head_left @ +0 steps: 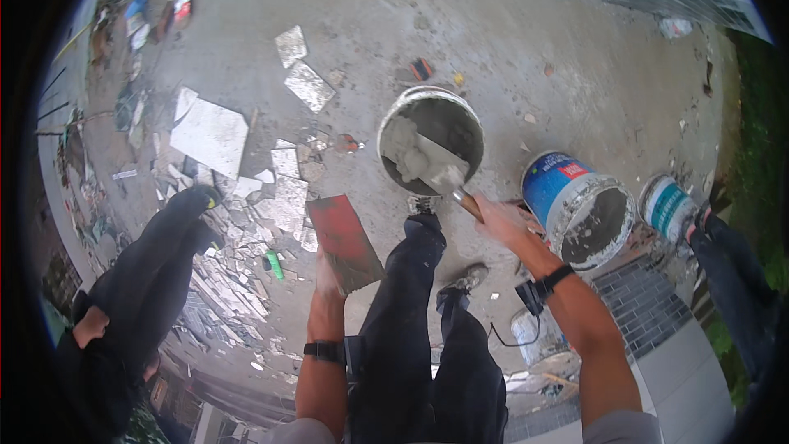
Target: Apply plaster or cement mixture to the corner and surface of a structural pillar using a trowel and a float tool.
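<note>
View from above onto a concrete floor (509, 57). The right hand (503, 220) is wrapped around the wooden handle of a trowel (440, 171), whose blade — loaded with grey mortar — rests inside the mortar bucket (431, 141) just beyond the person's feet. The left hand (327, 273) grips the near edge of a red tile (345, 240), held flat and tilted slightly, left of the bucket and apart from it. Each wrist carries a black band. To the right of the mortar bucket stands a blue-and-white paint bucket (579, 207) with grey residue inside; a smaller bucket (667, 207) stands farther right, beside another person's leg (735, 271). At left, a second bystander in dark clothes (136, 279) stands near a heap of broken tile pieces (246, 197).
</note>
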Motion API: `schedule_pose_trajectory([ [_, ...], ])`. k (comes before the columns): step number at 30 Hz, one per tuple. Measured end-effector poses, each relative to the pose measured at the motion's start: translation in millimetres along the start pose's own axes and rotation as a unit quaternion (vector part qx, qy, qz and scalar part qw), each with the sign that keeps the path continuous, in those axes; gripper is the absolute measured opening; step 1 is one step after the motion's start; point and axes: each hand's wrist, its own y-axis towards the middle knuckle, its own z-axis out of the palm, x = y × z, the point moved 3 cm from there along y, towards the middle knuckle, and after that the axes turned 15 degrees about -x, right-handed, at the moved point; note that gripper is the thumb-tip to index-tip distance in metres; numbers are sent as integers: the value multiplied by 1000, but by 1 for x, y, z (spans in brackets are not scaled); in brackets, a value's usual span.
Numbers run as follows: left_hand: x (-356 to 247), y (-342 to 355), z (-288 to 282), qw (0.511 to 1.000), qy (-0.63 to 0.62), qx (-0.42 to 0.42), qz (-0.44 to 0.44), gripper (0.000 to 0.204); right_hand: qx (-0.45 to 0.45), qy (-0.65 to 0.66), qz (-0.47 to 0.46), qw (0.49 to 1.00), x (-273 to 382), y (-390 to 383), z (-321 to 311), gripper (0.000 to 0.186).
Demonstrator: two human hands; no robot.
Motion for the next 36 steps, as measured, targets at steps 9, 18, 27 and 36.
schedule_pose_trajectory([
  [9,-53,-112,60,977,-133,162,-45,44,-254,188,6,949,66,-247,-91,45],
  [18,-81,-476,184,710,-206,619,-267,52,-669,128,-85,727,90,-500,-109,46],
  [27,-21,-723,149,778,-36,619,-99,45,-759,99,20,643,95,-649,-17,48],
  [36,32,-786,104,776,68,607,-159,57,-789,19,174,589,126,-729,87,35],
])
